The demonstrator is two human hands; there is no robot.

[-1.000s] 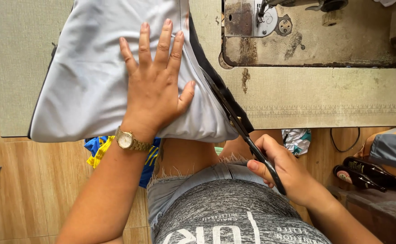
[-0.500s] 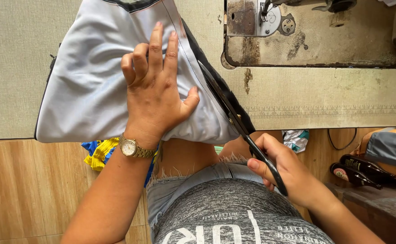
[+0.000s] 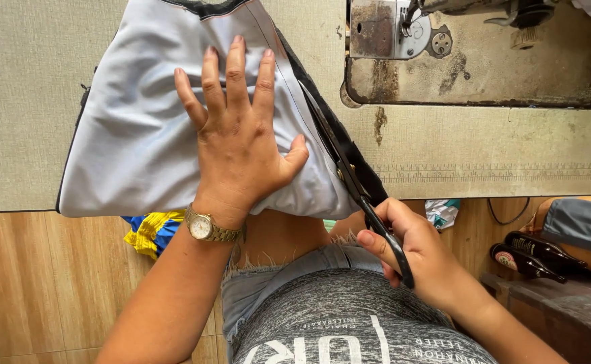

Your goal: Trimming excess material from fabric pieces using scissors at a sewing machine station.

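Lots going on around the edges here. A sewing machine (image 3: 470, 40) sits at the top right, its base rusty and stained, sunk into a beige table (image 3: 497, 155) with a ruler strip printed along the front edge. Under the table edge there's a yellow and blue cloth (image 3: 148, 231) on the wooden floor, plus a crumpled scrap (image 3: 442, 212) further right and a pair of dark bottles (image 3: 535, 253) lying on a low shelf at the right. Someone else's knee in grey-blue cloth pokes in at the far right edge (can't see more of them).

The main thing is a pale grey fabric (image 3: 133, 141) with a black trim along its right side, spread over the left half of the table and hanging a bit past the near edge. The left hand (image 3: 238, 145), with a gold watch (image 3: 204, 228) on the wrist, lies flat on it, fingers spread, pressing it down near the middle.

The right hand (image 3: 420, 253) is closed around the handles of black scissors (image 3: 352, 175), down below the table edge. The blades run up and left along the black trim, just right of the left thumb. The trim hides part of the blades, so I can't tell how far apart they are.
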